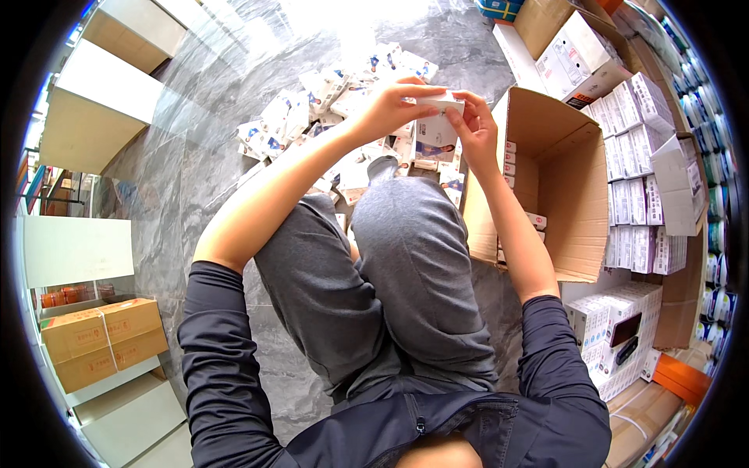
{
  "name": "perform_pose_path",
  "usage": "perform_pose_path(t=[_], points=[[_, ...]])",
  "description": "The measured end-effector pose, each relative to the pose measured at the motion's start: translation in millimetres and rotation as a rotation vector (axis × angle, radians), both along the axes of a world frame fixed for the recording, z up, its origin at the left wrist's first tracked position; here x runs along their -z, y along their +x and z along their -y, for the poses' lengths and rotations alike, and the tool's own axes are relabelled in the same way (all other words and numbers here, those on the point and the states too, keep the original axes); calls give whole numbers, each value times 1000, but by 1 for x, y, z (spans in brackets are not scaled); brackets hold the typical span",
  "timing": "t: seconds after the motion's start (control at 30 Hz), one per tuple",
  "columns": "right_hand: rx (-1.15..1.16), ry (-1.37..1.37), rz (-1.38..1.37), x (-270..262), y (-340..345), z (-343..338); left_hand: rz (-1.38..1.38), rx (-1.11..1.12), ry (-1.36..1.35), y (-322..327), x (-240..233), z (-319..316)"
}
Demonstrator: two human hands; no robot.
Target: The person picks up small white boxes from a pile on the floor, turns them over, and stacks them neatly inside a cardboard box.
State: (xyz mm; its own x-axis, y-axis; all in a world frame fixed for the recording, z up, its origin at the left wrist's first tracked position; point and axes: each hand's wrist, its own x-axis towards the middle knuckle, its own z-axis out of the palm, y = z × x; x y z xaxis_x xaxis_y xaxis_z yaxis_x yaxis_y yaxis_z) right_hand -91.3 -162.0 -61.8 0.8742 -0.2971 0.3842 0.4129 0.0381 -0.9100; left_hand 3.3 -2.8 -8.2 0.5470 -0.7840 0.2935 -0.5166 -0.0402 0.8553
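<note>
A small white cardboard box (pixel 434 130) with a printed picture on its front stands upright between my hands, just beyond my knees. My left hand (pixel 404 102) pinches its upper left end, fingers along the top edge. On the upper right corner, my right hand (pixel 475 123) grips with the thumb on the front and the fingers behind. Whether the top flap is fully closed cannot be made out. Around and behind it, many similar white boxes (pixel 289 120) lie in a loose pile on the floor. To the right, a large open corrugated carton (pixel 570 193) holds several small boxes along its left inner side.
Stacks of shrink-wrapped boxes (pixel 635 193) rise right of the carton. A phone (pixel 626 329) and a dark handheld object (pixel 627 351) rest on white boxes nearer me. At left, a strapped brown carton (pixel 105 342) sits by white shelving (pixel 79 251). The grey marble-patterned floor (pixel 199 158) is glossy.
</note>
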Motion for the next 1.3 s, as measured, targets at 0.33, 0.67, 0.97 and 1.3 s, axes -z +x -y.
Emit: perform_pose_path(t=[0.33, 0.67, 0.97, 1.3], points=[[3, 17, 22, 3, 2, 1, 75, -28, -60, 0, 4, 4], [14, 32, -41, 1, 0, 0, 165, -70, -5, -1, 6, 5], [4, 55, 33, 1, 3, 0, 64, -92, 5, -6, -1, 6], [39, -276, 15, 7, 0, 1, 320, 27, 223, 9, -21, -10]])
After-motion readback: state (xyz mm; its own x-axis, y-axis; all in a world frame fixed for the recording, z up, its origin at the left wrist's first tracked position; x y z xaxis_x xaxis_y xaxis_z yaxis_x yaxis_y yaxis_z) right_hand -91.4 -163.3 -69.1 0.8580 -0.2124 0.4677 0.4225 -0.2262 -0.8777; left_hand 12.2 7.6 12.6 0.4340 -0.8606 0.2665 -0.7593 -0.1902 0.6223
